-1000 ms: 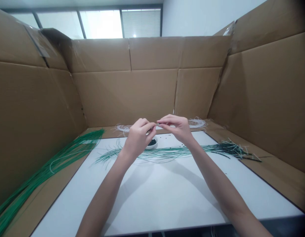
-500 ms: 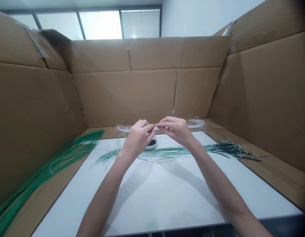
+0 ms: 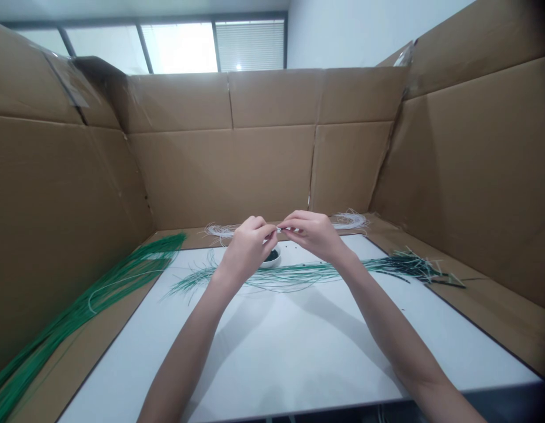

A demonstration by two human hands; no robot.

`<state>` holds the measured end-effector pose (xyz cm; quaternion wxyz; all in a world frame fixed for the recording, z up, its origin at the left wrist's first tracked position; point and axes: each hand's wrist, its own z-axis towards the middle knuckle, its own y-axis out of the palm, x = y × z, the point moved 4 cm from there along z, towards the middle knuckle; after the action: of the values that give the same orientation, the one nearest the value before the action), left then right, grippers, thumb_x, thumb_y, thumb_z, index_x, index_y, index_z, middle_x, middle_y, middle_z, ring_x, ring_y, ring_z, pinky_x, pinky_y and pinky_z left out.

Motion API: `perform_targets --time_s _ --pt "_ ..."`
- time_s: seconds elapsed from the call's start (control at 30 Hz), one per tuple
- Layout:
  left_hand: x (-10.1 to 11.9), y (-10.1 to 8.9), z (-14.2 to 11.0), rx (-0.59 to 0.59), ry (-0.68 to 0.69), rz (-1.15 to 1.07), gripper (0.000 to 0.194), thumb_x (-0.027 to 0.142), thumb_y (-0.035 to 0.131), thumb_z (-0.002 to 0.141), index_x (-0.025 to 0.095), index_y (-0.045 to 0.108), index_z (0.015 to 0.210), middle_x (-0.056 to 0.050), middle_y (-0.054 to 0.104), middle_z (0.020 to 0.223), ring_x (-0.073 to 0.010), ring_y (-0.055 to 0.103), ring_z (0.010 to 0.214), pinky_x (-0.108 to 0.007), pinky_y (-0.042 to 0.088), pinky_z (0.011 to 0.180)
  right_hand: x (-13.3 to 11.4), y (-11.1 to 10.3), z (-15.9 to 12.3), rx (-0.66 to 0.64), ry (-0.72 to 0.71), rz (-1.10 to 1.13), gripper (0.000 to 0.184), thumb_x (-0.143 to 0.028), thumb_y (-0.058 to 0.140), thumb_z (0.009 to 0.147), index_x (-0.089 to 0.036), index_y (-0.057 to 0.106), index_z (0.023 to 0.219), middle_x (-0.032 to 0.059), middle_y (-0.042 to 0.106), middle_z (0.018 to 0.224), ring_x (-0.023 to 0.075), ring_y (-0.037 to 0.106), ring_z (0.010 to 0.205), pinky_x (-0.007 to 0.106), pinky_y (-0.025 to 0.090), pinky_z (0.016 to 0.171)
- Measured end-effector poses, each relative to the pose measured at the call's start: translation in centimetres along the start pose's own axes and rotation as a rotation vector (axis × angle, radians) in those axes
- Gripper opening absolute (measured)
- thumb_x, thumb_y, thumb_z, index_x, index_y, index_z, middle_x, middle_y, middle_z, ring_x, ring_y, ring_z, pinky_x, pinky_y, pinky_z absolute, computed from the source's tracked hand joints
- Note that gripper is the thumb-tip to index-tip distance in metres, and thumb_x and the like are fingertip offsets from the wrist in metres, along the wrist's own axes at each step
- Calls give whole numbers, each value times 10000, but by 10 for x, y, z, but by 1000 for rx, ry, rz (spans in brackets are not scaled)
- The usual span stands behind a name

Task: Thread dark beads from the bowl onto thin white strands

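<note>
One white strand [image 3: 279, 230] between left hand [image 3: 248, 249], right hand [image 3: 314, 235]

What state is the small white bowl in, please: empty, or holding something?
Holding something: dark green bits sit inside the small white bowl, just beyond the left hand.

- left forearm [image 3: 184, 352]: bare, long and slim, tapering to the wrist above the white board [image 3: 298, 364]
- right forearm [image 3: 400, 346]: bare and slim too
- left hand [image 3: 248, 249]: slender fingers
- right hand [image 3: 314, 235]: slender fingers, nails too small to see

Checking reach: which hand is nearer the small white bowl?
Left. The left hand sits just left of the small white bowl; the right hand is farther off, to the bowl's right.
</note>
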<state>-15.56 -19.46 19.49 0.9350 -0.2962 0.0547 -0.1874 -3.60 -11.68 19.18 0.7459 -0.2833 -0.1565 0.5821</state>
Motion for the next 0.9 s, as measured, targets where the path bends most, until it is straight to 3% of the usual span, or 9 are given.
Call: perform_targets --time_s 0.23,0.63,0.9 --pt "-1 1 -1 -1 10 -6 167 164 485 820 147 648 793 -20 541 658 -112 471 627 -218 392 575 -1 1 0 -42 15 -3 179 -204 513 804 -208 691 823 20 672 821 108 590 669 218 427 570" --pt "2 -11 1 89 -70 -139 137 185 527 811 149 659 800 -8 557 663 -92 502 624 -188 397 565 4 -6 4 -62 76 448 161 -231 542 811 -217 696 854 18 662 805 94 574 674 211 453 572" --pt "3 -13 1 121 -51 -150 134 174 537 806 137 665 794 -9 556 656 -84 496 610 -181 390 554 7 -4 3 -63 116 571 146 -239 564 800 -216 701 846 19 640 791 79 535 614 201 440 517"
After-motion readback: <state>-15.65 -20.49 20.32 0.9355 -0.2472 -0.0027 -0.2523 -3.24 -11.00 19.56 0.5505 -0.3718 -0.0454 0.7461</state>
